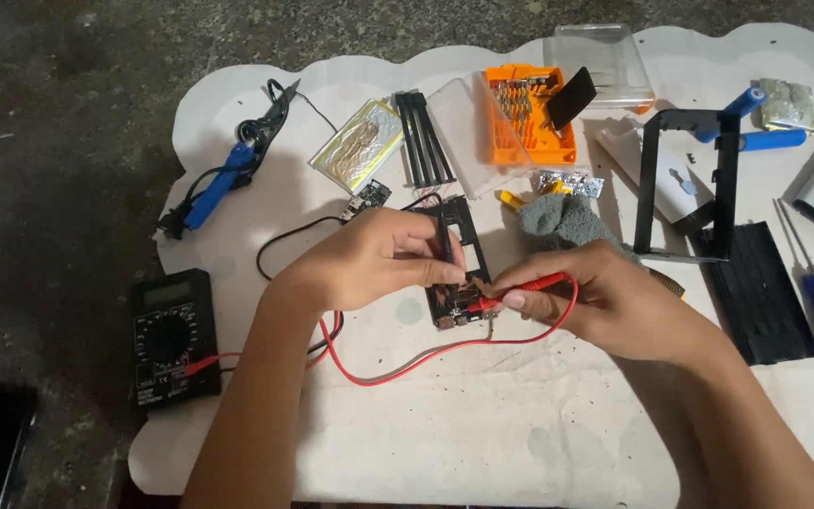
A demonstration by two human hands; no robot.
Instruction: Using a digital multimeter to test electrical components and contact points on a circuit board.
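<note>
Work surface seen from above: a white, wavy-edged sheet of board (482,443), stained in grey patches, laid flat on a dark, rough, speckled concrete floor (58,141). The floor fills the whole area left of the fingers and runs as a band along the top edge beyond them; the sheet spreads beneath the fingers and out to the right edge. Its scalloped border curves around well left of the fingers and dips along the far side. Light is even and dim, falling from above, with soft shadows on the sheet just below the fingers. No wall, window or furniture shows.
</note>
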